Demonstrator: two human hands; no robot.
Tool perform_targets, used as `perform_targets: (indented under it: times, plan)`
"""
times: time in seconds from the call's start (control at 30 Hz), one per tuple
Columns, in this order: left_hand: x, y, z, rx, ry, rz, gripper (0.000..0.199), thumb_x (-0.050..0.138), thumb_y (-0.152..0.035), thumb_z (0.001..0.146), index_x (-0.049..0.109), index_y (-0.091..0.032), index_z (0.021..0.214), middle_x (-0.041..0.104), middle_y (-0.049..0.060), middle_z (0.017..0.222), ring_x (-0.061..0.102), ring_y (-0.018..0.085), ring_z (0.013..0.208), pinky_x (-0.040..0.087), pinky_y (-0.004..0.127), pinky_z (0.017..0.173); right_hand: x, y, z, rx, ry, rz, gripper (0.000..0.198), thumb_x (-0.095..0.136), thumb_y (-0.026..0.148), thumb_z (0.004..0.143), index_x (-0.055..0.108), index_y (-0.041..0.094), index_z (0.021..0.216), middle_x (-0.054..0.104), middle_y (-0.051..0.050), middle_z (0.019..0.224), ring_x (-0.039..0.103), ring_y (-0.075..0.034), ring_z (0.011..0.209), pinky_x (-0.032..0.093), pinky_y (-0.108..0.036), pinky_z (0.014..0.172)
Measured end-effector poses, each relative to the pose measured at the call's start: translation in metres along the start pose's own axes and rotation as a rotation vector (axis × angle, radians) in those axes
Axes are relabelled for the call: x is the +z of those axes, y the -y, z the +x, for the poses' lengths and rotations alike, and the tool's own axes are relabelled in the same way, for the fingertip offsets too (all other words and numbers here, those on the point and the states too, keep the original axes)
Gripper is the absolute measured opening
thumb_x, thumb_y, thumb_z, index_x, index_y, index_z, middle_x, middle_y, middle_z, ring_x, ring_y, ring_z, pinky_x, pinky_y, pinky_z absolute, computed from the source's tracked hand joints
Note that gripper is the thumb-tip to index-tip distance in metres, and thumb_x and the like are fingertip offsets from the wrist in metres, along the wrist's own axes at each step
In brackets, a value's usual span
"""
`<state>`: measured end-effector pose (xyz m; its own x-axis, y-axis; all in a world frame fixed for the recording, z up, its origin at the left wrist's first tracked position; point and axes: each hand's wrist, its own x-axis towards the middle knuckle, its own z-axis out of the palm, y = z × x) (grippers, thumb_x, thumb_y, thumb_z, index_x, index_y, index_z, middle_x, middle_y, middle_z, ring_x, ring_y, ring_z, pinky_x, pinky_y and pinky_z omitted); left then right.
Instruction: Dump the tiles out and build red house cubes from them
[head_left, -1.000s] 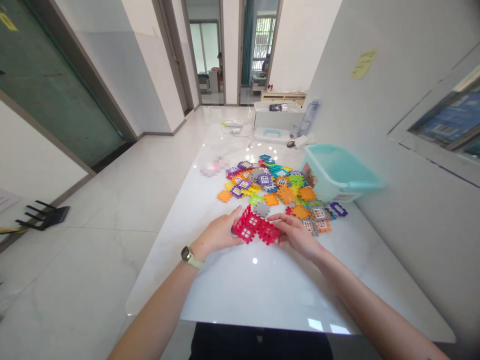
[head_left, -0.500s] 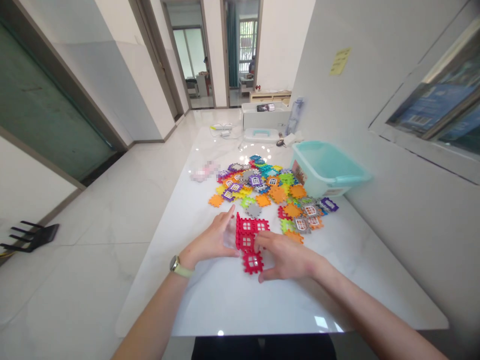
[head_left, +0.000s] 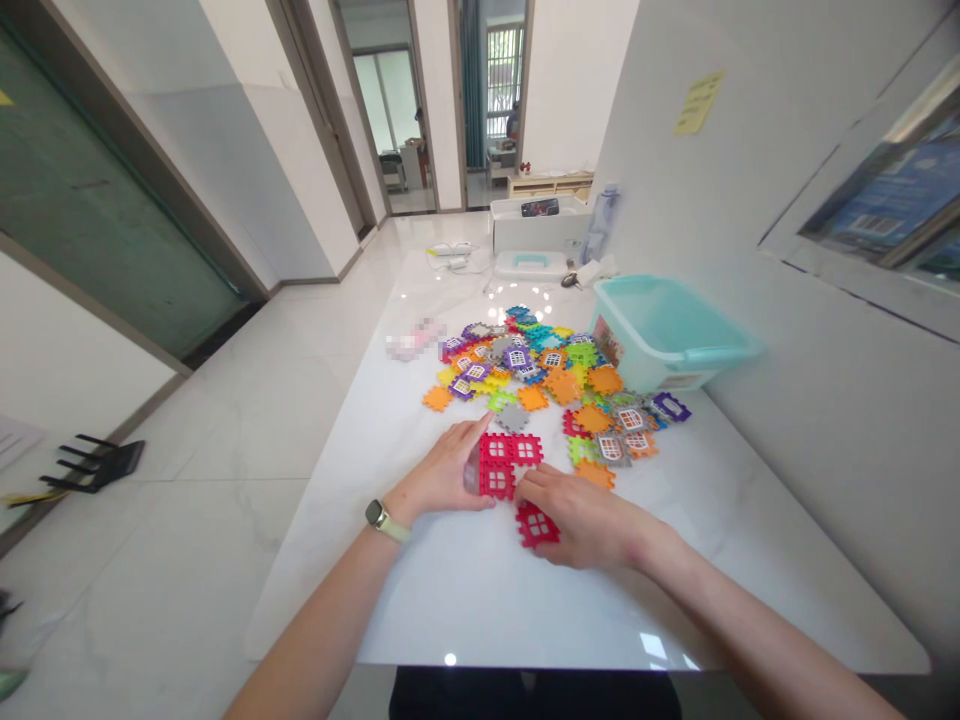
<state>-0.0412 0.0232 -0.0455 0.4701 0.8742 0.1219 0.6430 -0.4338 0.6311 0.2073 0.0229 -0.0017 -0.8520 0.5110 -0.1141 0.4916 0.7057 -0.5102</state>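
Joined red window tiles (head_left: pixel 497 465) lie on the white table, with square panes in them. My left hand (head_left: pixel 442 475) brackets their left side, thumb at the lower corner and a finger at the upper one. Between thumb and fingertips of my right hand (head_left: pixel 592 515) is another red window tile (head_left: pixel 537 524), tilted, just below and to the right of the joined ones. My right fingertips come close to the joined tiles; whether they touch is hidden. A grey tile (head_left: pixel 513 417) rests just beyond.
A heap of colourful interlocking tiles (head_left: pixel 517 358) spreads beyond my hands. More tiles, among them an orange one (head_left: pixel 595 474), lie to the right. A turquoise bin (head_left: pixel 675 345) stands by the wall. Farther back are a white lidded box (head_left: pixel 531 265), a bottle (head_left: pixel 598 225) and a phone (head_left: pixel 540 207).
The lower red tile, in line under the joined ones before, is now off to the right in my right hand. My left hand has closed in on the joined tiles' left side.
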Motion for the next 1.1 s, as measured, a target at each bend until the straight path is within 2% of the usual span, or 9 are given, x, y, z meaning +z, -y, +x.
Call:
perform_targets:
  times: [0.07,0.3,0.47,0.63,0.8,0.97,1.1]
  plan:
    - [-0.003,0.001,-0.002,-0.011,-0.005,-0.004,0.122,0.082,-0.04,0.062,0.005,-0.025,0.155,0.04,0.014,0.144,0.04,0.033,0.13,0.03,0.047,0.112,0.002,-0.002,0.003,-0.018,-0.006,0.004,0.026,0.067,0.023,0.072,0.058,0.022,0.097,0.062,-0.007,0.099,0.057,-0.023,0.089,0.043,-0.032,0.074]
    - [-0.007,0.003,-0.007,-0.03,0.004,0.014,0.124,0.083,-0.042,0.061,0.005,-0.025,0.155,0.042,0.013,0.14,0.041,0.033,0.127,0.029,0.047,0.111,-0.003,-0.018,0.01,0.05,-0.154,0.013,0.035,0.065,0.022,0.072,0.056,0.02,0.106,0.06,-0.009,0.101,0.056,-0.024,0.093,0.045,-0.033,0.079]
    - [-0.005,0.001,-0.006,-0.023,-0.007,0.019,0.128,0.085,-0.042,0.058,0.002,-0.027,0.155,0.044,0.013,0.139,0.042,0.033,0.125,0.03,0.047,0.11,0.002,-0.019,0.018,0.035,-0.221,0.052,0.039,0.064,0.023,0.078,0.055,0.018,0.115,0.061,-0.01,0.104,0.056,-0.024,0.095,0.046,-0.034,0.083]
    - [-0.004,0.002,-0.007,-0.023,-0.021,0.023,0.126,0.085,-0.042,0.059,0.004,-0.027,0.155,0.044,0.013,0.138,0.043,0.033,0.125,0.031,0.05,0.109,0.002,-0.019,0.019,0.003,-0.239,0.051,0.037,0.065,0.022,0.078,0.058,0.017,0.115,0.063,-0.011,0.105,0.057,-0.024,0.096,0.047,-0.036,0.084]
    - [-0.004,0.002,-0.008,-0.009,-0.023,0.036,0.124,0.085,-0.043,0.059,0.007,-0.026,0.154,0.044,0.013,0.137,0.043,0.032,0.125,0.032,0.048,0.109,0.0,-0.018,0.019,-0.053,-0.204,0.026,0.024,0.062,0.018,0.08,0.063,0.018,0.104,0.064,-0.009,0.099,0.057,-0.024,0.095,0.048,-0.037,0.084]
    - [-0.004,0.003,-0.007,-0.001,-0.03,0.043,0.123,0.084,-0.045,0.059,0.01,-0.024,0.154,0.044,0.013,0.139,0.042,0.032,0.127,0.032,0.046,0.109,0.001,-0.016,0.019,-0.081,-0.186,-0.027,0.028,0.059,0.017,0.082,0.065,0.017,0.108,0.062,-0.012,0.11,0.055,-0.025,0.104,0.048,-0.038,0.09]
    - [-0.003,0.005,-0.007,0.008,-0.028,0.055,0.124,0.085,-0.046,0.057,0.01,-0.024,0.154,0.045,0.012,0.138,0.043,0.032,0.126,0.033,0.046,0.109,0.001,-0.015,0.017,-0.083,-0.171,-0.044,0.024,0.058,0.016,0.081,0.066,0.017,0.104,0.061,-0.012,0.111,0.054,-0.025,0.104,0.048,-0.038,0.09]
